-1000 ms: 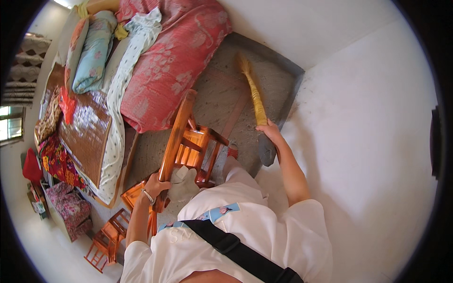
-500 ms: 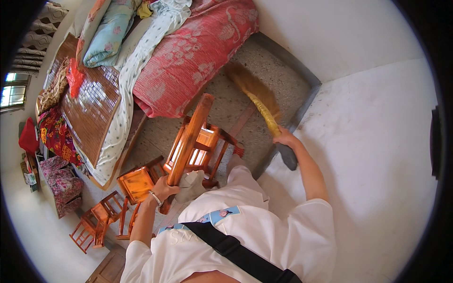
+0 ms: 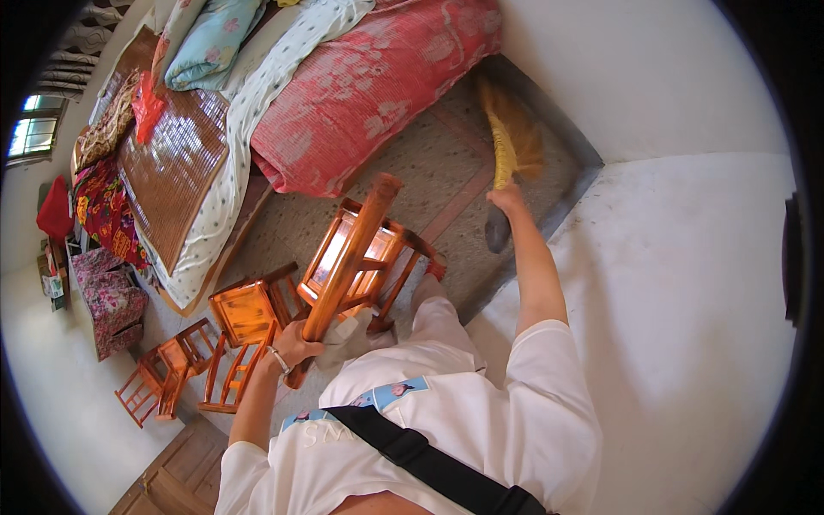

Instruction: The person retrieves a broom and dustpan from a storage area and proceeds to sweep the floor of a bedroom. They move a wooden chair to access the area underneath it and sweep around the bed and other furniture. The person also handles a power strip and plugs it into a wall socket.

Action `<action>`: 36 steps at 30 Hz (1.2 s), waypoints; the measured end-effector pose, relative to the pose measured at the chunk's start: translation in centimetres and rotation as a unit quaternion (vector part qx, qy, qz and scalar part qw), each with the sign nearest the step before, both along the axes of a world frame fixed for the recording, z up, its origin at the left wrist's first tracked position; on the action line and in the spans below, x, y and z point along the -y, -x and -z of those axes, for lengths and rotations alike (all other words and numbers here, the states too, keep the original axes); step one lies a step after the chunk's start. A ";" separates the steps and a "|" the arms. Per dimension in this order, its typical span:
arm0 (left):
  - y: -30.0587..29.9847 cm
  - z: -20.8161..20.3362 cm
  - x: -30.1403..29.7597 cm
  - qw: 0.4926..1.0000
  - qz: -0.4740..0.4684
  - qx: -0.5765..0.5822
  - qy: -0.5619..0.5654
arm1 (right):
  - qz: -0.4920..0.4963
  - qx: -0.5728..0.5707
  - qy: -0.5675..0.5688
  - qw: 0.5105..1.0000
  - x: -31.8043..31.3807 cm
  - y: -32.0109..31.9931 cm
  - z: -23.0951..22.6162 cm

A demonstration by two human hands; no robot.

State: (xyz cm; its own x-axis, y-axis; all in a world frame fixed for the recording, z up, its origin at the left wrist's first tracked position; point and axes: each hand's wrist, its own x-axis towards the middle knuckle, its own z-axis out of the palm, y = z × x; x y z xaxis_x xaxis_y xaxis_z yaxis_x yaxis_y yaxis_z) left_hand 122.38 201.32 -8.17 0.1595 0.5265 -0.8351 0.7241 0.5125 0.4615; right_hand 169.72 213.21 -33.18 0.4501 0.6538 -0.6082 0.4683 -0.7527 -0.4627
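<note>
Left hand (image 3: 296,343) is wrapping around the leg of a tipped wooden chair (image 3: 356,262), right hand (image 3: 506,199) is gripping a straw broom (image 3: 508,142) that's reaching into the floor corner by the red quilt (image 3: 378,81). Chair's balancing one-handed, so it might swing into the small stools (image 3: 245,313). Broom handle's mostly hidden, fingers are hard to make out.

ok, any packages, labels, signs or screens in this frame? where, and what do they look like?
Small boxes: far left edge by the wall, stacked, pale with green; too small to tell more.
Printed patches: on the person's white shirt front, small light-blue rectangles.
No signs or screens show.
</note>
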 end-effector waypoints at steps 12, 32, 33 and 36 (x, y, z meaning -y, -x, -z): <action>-0.7 -0.5 0.5 0.998 0.002 -0.067 0.004 | -0.444 -0.133 0.171 0.869 10.2 -3.1 -14.3; -4.7 2.5 -0.8 0.989 0.066 0.108 -0.074 | -0.025 -0.174 0.059 0.983 22.8 5.4 -3.2; -5.7 3.0 -1.2 0.987 0.081 0.105 -0.085 | 0.002 -0.226 0.057 0.972 23.6 5.6 -4.3; -9.0 2.3 -2.6 0.975 0.139 0.105 -0.141 | 0.081 -0.294 0.031 0.952 23.8 6.2 -10.5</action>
State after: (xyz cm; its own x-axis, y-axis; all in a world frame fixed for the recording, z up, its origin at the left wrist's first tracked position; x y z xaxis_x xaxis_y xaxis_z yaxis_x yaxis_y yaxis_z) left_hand 131.40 203.88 -10.50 0.4804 0.6431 -0.5963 0.6910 0.1411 0.7089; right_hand 163.52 189.42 -22.69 0.1109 0.5588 -0.8218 0.0169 -0.8279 -0.5606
